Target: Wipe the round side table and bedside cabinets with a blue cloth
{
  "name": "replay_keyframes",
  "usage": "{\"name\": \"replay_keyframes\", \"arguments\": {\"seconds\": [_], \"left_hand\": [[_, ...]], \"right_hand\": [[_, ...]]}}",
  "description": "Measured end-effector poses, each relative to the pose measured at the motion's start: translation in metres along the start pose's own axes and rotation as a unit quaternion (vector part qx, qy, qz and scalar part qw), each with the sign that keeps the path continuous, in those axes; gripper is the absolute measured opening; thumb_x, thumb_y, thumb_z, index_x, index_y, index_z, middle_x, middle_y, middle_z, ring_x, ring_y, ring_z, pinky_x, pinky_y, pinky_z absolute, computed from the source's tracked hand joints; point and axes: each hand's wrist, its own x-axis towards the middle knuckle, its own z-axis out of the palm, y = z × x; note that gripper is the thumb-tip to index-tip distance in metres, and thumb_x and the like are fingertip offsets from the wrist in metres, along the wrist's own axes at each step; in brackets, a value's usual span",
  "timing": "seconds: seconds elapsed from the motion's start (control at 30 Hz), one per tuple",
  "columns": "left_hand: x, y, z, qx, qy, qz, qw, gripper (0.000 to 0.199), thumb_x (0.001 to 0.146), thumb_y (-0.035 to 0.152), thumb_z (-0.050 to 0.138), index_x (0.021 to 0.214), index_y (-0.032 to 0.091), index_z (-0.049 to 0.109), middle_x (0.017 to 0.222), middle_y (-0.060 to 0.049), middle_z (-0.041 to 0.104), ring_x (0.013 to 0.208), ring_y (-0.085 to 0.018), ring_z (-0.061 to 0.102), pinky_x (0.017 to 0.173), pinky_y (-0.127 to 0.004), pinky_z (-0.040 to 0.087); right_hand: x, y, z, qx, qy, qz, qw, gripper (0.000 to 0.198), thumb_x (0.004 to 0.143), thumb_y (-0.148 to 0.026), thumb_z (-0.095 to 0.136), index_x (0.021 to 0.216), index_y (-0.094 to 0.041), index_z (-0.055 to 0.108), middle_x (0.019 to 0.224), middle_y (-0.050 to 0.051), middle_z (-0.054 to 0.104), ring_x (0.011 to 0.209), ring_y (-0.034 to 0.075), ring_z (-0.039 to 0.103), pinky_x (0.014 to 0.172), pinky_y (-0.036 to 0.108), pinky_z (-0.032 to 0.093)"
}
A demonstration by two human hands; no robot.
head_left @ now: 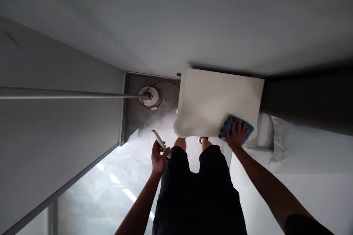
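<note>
My left hand (159, 158) is closed around a slim white remote control (157, 138), seen nearly edge-on and held above the floor to the left of my knees. Its buttons do not show. With fingers somewhat spread, my right hand (236, 135) presses a blue patterned cloth (229, 122) onto the near right part of a white bedside table's top (212, 97). Part of the cloth is covered by the hand. The tabletop has a curved front edge and stands against the wall, just beyond my legs.
Left of the table, a floor lamp's round base (150, 97) stands in the corner with its cable, and its pole (68, 93) runs off left. A bed with white bedding (309, 154) and a dark headboard (306, 99) is on the right. Light reflects off the glossy floor (104, 198).
</note>
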Motion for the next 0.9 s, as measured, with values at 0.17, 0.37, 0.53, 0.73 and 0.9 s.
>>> {"name": "replay_keyframes", "arguments": {"seconds": [0.17,0.37,0.53,0.73,0.9], "left_hand": [[-0.023,0.009,0.013,0.019,0.029,0.029,0.999,0.055,0.085,0.054,0.089,0.126,0.025,0.068,0.115,-0.006,0.075,0.095,-0.024,0.075,0.084,-0.039,0.064],[-0.041,0.016,0.028,0.048,0.006,0.033,0.998,0.062,0.083,0.054,0.092,0.132,0.025,0.067,0.123,-0.007,0.077,0.100,-0.026,0.078,0.082,-0.038,0.065],[-0.052,0.023,0.050,0.073,-0.005,0.040,0.997,0.060,0.081,0.055,0.092,0.127,0.025,0.069,0.119,-0.007,0.078,0.097,-0.026,0.077,0.082,-0.040,0.065],[-0.063,0.026,0.094,0.073,-0.030,0.036,0.996,0.055,0.082,0.056,0.091,0.121,0.024,0.071,0.116,-0.006,0.076,0.093,-0.023,0.075,0.083,-0.039,0.064],[-0.078,0.024,0.120,0.080,-0.052,0.013,0.995,0.052,0.081,0.053,0.091,0.120,0.024,0.071,0.113,-0.006,0.077,0.092,-0.025,0.076,0.079,-0.040,0.064]], "right_hand": [[-0.008,-0.186,-0.005,0.070,-0.074,-0.133,0.986,0.069,0.108,-0.063,0.059,0.169,-0.031,0.064,0.188,0.014,0.044,0.176,0.057,0.023,0.130,0.093,0.027],[0.001,-0.313,-0.033,0.120,-0.117,-0.273,0.947,0.058,0.111,-0.051,0.050,0.168,-0.055,0.057,0.187,-0.025,0.035,0.183,0.026,0.009,0.148,0.064,0.027],[-0.006,-0.208,-0.028,0.134,-0.124,-0.292,0.939,0.060,0.109,-0.061,0.053,0.168,-0.052,0.060,0.184,-0.014,0.047,0.182,0.026,0.020,0.147,0.059,0.025],[0.000,0.045,-0.018,0.052,-0.076,-0.109,0.990,0.058,0.097,-0.061,0.062,0.141,-0.031,0.085,0.165,0.016,0.070,0.175,0.046,0.032,0.136,0.074,0.028],[0.016,0.186,-0.013,0.031,-0.033,0.032,0.998,0.075,0.098,-0.051,0.047,0.156,-0.009,0.071,0.177,0.034,0.050,0.170,0.046,0.038,0.131,0.073,0.039]]}}
